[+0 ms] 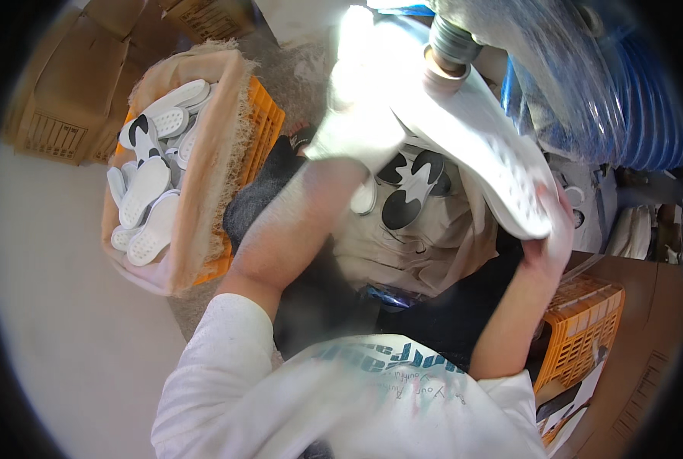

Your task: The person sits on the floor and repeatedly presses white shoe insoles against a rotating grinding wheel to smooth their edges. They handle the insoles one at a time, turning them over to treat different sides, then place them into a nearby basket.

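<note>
A white shoe sole (502, 168) with a patch of small holes slants across the upper right, partly blurred. My right hand (557, 226) is bare and closed round its near, rounded end. My left hand (364, 122), in a white glove, lies against the sole's far part; glare washes out its fingers. The lower tip of a machine spindle (454, 50) meets the sole's upper side, or sits just over it; which I cannot tell. Below, several black-and-white soles (414, 187) rest on a beige cloth (441, 260) over my lap.
On the left, an orange crate (261, 126) lined with a frayed cloth (203, 191) holds several white soles (146, 191). Cardboard boxes (62, 88) stand behind it. A clear ribbed hose (624, 99) hangs at upper right, and another orange crate (586, 325) stands at lower right.
</note>
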Tool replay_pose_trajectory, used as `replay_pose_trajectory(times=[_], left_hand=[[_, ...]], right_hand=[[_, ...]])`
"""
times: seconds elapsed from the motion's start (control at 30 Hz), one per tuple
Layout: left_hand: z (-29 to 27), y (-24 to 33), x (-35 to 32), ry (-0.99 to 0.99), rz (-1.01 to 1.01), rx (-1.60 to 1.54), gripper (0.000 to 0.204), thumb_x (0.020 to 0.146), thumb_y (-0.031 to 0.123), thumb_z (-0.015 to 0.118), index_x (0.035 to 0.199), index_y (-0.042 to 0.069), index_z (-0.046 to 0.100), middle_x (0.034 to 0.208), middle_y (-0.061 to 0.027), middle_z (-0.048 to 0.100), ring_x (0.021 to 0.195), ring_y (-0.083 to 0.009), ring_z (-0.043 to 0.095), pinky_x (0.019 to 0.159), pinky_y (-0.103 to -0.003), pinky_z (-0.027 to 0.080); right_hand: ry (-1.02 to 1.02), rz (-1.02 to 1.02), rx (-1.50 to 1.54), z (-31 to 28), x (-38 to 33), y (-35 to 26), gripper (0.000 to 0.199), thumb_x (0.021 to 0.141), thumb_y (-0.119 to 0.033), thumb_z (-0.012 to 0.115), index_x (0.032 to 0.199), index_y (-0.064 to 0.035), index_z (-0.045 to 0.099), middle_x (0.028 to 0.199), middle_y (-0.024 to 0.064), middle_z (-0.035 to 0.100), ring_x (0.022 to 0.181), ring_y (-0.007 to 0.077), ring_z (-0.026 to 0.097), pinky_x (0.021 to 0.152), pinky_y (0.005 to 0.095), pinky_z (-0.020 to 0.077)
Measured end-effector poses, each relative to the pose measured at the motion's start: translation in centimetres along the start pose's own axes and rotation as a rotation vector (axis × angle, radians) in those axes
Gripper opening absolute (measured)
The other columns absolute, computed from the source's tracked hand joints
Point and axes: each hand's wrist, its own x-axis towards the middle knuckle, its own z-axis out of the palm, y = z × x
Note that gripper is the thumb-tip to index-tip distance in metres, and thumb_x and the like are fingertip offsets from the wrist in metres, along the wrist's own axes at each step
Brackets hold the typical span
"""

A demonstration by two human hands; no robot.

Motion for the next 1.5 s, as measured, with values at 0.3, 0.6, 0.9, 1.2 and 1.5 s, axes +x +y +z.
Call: replay_pose_trajectory(times=[0.3,0.6,0.9,1.2,1.5], left_hand=[[-2.2,3.0,-0.8,0.035,0.027,0.072,0.038,0.099,0.032,0.045,0.123,0.004,0.055,0.116,-0.011,0.064,0.104,-0.0246,0.062,0.094,-0.038,0.05],[0.6,-1.6,-3.0,-0.13,0.128,0.609,0.042,0.101,0.035,0.043,0.128,0.004,0.052,0.12,-0.0103,0.062,0.109,-0.024,0.061,0.097,-0.038,0.048],[2.0,-2.0,-3.4,-0.149,0.074,0.414,0.046,0.102,0.039,0.041,0.132,0.005,0.049,0.125,-0.0096,0.06,0.113,-0.0235,0.059,0.101,-0.039,0.046],[3.3,-1.0,-3.9,-0.174,-0.137,-0.131,0.049,0.103,0.042,0.041,0.136,0.006,0.047,0.129,-0.0092,0.059,0.117,-0.0232,0.057,0.103,-0.039,0.045],[3.3,-1.5,-3.1,-0.199,-0.139,-0.233,0.047,0.101,0.039,0.046,0.133,0.004,0.049,0.126,-0.011,0.06,0.113,-0.0232,0.059,0.101,-0.038,0.046]], right_hand=[[-0.546,0.214,-0.172,3.4,2.9,2.5,0.049,0.084,-0.015,0.068,0.126,0.0049,0.054,0.108,0.0109,0.066,0.096,0.0161,0.065,0.084,0.0263,0.0514],[-0.506,0.168,-0.555,2.1,6.8,-4.0,0.036,0.08,-0.007,0.076,0.115,-0.002,0.068,0.094,0.0089,0.072,0.081,0.0168,0.068,0.072,0.0294,0.0545],[-0.54,-0.212,-1.009,0.7,9.4,-7.4,0.037,0.074,-0.01,0.085,0.107,-0.0028,0.07,0.1,0.0082,0.07,0.088,0.0193,0.066,0.079,0.0343,0.0523],[-0.524,-0.198,-1.059,-0.5,10.1,-6.6,0.041,0.074,-0.018,0.085,0.109,-0.0025,0.069,0.098,0.0068,0.071,0.085,0.0168,0.066,0.076,0.0309,0.0524],[-0.506,0.177,-0.592,-0.5,6.8,-4.5,0.042,0.083,-0.009,0.075,0.121,0.0042,0.064,0.107,0.0139,0.069,0.089,0.0169,0.065,0.08,0.0281,0.0499]])
